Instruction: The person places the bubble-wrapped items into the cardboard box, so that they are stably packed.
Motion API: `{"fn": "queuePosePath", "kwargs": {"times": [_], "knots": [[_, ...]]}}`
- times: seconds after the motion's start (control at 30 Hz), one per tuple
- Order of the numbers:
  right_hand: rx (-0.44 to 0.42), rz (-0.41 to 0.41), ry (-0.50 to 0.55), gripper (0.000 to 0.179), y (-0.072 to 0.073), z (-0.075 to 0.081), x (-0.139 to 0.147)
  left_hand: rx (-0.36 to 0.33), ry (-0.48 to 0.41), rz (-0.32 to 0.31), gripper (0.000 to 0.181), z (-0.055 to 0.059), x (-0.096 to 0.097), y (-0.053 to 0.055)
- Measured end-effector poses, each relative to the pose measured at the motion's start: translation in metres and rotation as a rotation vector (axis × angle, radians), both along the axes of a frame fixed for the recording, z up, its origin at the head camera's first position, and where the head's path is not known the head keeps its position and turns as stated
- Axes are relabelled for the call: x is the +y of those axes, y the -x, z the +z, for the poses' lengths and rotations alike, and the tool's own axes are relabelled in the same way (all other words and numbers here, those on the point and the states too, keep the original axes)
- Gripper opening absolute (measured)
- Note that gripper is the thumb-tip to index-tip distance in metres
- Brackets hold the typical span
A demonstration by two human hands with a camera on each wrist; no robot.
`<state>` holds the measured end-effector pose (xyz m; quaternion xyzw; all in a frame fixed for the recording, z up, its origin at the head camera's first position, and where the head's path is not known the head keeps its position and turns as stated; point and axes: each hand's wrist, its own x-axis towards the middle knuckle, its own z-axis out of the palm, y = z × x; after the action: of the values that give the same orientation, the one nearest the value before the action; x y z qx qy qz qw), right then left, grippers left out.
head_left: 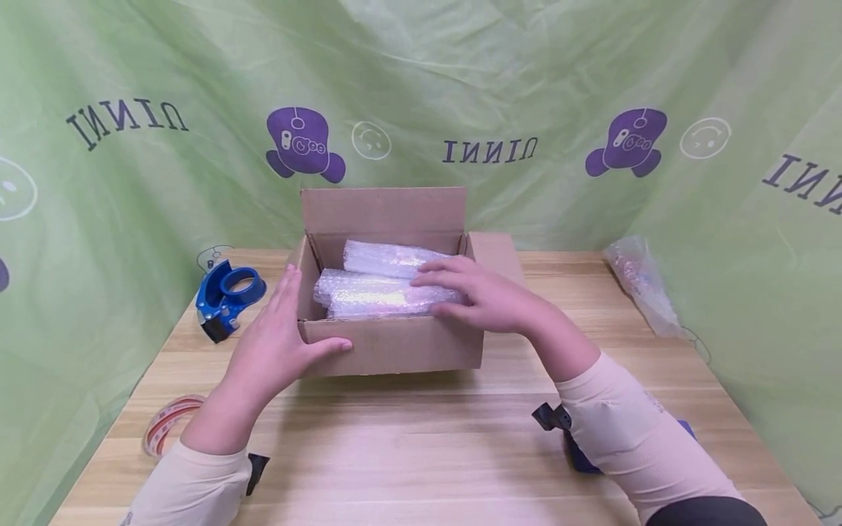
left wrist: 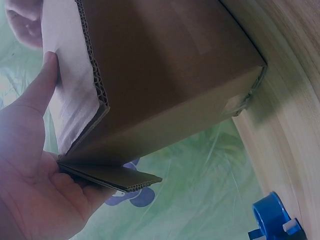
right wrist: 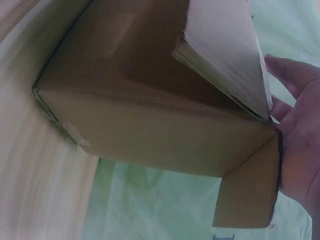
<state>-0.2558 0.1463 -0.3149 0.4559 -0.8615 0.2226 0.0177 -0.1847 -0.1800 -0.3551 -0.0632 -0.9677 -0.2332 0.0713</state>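
An open cardboard box (head_left: 395,347) stands on the table with its flaps spread. Inside lie several bubble-wrapped packages (head_left: 388,296); their contents cannot be made out. My left hand (head_left: 272,340) rests against the box's left front corner, fingers extended along the side and thumb on the front flap. The left wrist view shows that thumb lying on the flap (left wrist: 75,75). Over the right part of the box, my right hand (head_left: 490,296) touches the packages with loosely bent fingers. In the right wrist view the box's flap (right wrist: 225,55) hides part of those fingers.
A blue tape dispenser (head_left: 230,296) stands left of the box. Nearer on the left lies a roll of tape (head_left: 164,427), partly behind the forearm. A clear plastic bag (head_left: 645,285) sits at the far right. A dark blue object (head_left: 582,456) is partly under the right forearm.
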Motion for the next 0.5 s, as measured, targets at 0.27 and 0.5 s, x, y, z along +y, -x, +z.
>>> {"fn": "queuePosePath", "kwargs": {"times": [0.27, 0.5], "knots": [[-0.043, -0.163, 0.261, 0.062, 0.013, 0.021, 0.036, 0.001, 0.000, 0.002, 0.133, -0.001, 0.000, 0.000], [-0.070, -0.528, 0.409, 0.067, 0.037, 0.032, 0.096, -0.008, 0.002, 0.005, 0.133, 0.000, 0.001, 0.000]]}}
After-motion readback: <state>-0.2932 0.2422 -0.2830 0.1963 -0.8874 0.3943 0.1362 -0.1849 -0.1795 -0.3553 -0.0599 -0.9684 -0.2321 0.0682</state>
